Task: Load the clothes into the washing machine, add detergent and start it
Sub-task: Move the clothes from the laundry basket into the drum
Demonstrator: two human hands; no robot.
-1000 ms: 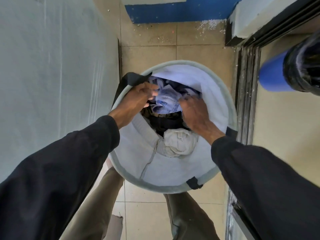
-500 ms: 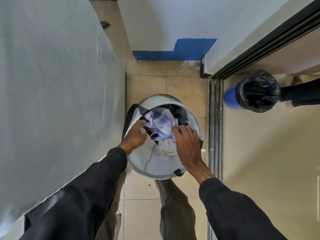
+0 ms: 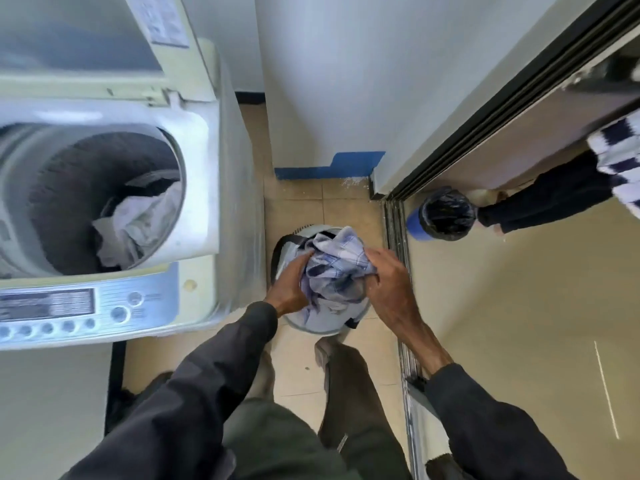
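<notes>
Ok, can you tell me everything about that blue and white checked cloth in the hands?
The blue and white checked cloth looks like soft, thin fabric, maybe a shirt. It is crumpled into a loose bundle over the round pale laundry basket, right of the white washing machine. The left hand grips its left side and the right hand grips its right side.
</notes>
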